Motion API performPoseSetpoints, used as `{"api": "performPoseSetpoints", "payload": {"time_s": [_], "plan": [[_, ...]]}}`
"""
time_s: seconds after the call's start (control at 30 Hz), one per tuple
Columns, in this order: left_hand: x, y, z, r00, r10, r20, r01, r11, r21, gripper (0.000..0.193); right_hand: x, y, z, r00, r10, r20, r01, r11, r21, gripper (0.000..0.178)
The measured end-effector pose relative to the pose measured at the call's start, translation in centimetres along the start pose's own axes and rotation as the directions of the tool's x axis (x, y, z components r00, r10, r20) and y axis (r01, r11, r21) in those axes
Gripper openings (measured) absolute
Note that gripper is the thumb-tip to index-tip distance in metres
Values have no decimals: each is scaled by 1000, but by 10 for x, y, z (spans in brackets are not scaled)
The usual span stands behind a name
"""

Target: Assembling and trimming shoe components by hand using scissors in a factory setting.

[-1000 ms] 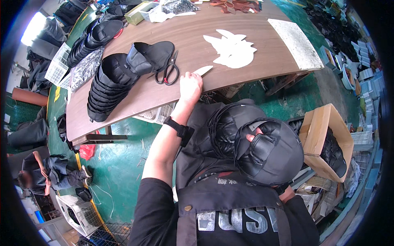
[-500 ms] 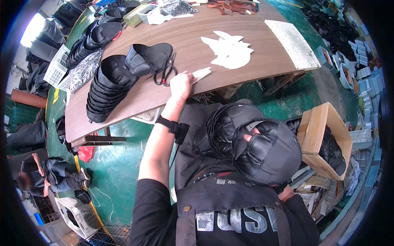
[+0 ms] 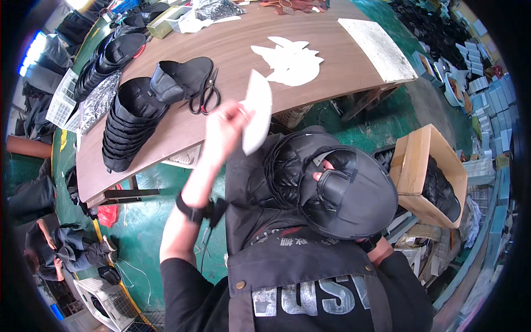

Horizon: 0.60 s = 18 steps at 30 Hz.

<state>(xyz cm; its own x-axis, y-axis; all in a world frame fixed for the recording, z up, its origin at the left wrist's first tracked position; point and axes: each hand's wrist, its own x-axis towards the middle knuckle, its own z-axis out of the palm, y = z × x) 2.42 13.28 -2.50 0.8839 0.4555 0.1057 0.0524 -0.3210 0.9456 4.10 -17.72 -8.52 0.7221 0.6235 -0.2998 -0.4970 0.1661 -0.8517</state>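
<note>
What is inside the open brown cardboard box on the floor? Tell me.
The open brown cardboard box holds a heap of black material pieces against its far side. The near wall hides the bottom, so how deep the heap goes or what lies beneath cannot be seen.

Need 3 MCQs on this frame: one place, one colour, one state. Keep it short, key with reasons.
1. Where do the scissors lie?
A. On the wooden table, beside the stack of black shoe pieces
B. In the cardboard box
C. On the green floor

2. What colour is the flat piece in the left hand?
A. Black
B. White
C. Red

3. What is the state of that flat piece?
A. Lying flat on the table
B. Lifted clear of the table in the left hand's grip
C. Tucked inside the black shoe

Key: 1 A, the black handles rest on the tabletop right of the stack. 2 B, it matches the white cut-outs lying further back on the table. 3 B, it is raised in front of the table edge, pinched by the fingers.
</note>
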Motion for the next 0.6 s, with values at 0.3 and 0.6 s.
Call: {"api": "performPoseSetpoints", "payload": {"time_s": [0.3, 0.6], "plan": [[-105, 24, 61, 913, -216, 347, 187, 976, 114, 17, 11, 1, 7, 999, 16, 37, -15, 1000, -19, 31], [-106, 4, 50, 947, 154, 283, -253, 898, 359, 17, 18, 3, 10, 997, 23, 79, -21, 999, -28, 31]]}}
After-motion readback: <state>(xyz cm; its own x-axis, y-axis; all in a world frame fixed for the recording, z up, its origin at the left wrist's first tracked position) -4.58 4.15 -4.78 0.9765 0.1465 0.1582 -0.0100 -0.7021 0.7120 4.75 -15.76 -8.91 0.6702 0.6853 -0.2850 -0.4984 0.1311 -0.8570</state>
